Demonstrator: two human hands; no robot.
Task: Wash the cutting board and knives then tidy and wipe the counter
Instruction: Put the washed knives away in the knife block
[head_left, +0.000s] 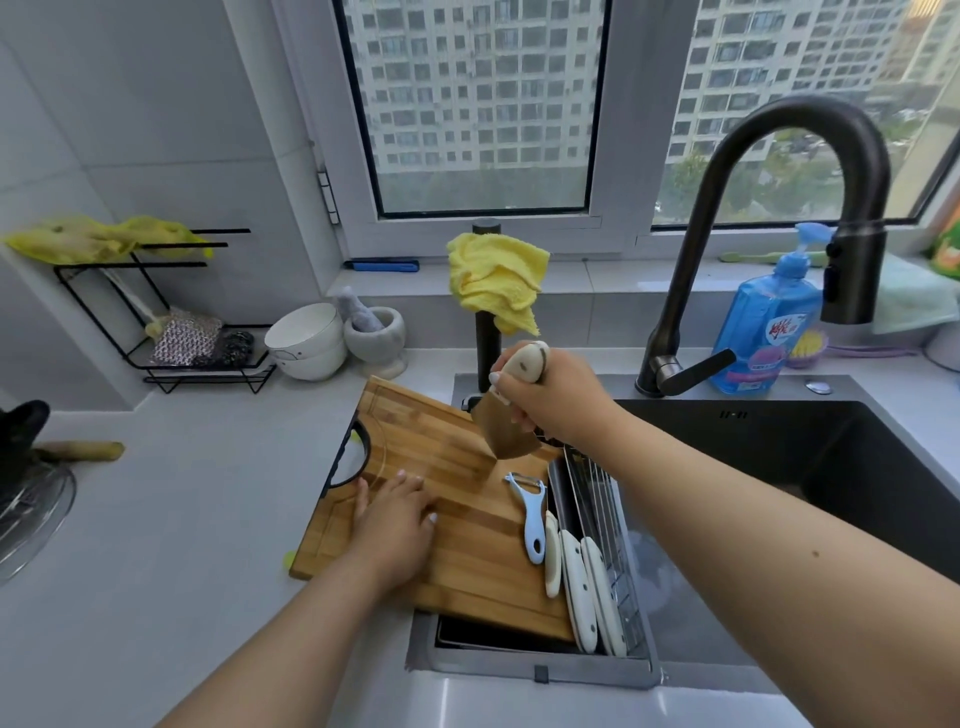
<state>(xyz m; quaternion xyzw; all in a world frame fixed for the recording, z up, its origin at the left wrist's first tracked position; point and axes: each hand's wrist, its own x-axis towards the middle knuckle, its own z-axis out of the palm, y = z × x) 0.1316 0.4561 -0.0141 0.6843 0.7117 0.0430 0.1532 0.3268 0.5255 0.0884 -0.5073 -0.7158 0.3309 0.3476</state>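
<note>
A bamboo cutting board (457, 561) lies across the counter edge and the sink's left side. My left hand (395, 525) rests flat on it with straight fingers. My right hand (550, 400) grips the cream handle of a wide-bladed knife (506, 434), blade pointing down just above the board's far part. A blue and white peeler (532, 519) lies on the board's right edge. Three cream-handled knives (582, 587) rest beside it in a wire rack (608, 519) in the sink.
A dark faucet (769, 171) arches over the black sink (810, 467). A yellow cloth (496, 280) hangs on a post behind the board. Blue soap bottle (763, 322), white bowls (306, 343), mortar (376, 338), black wire shelf (171, 332) and a pan lid (31, 509) stand around.
</note>
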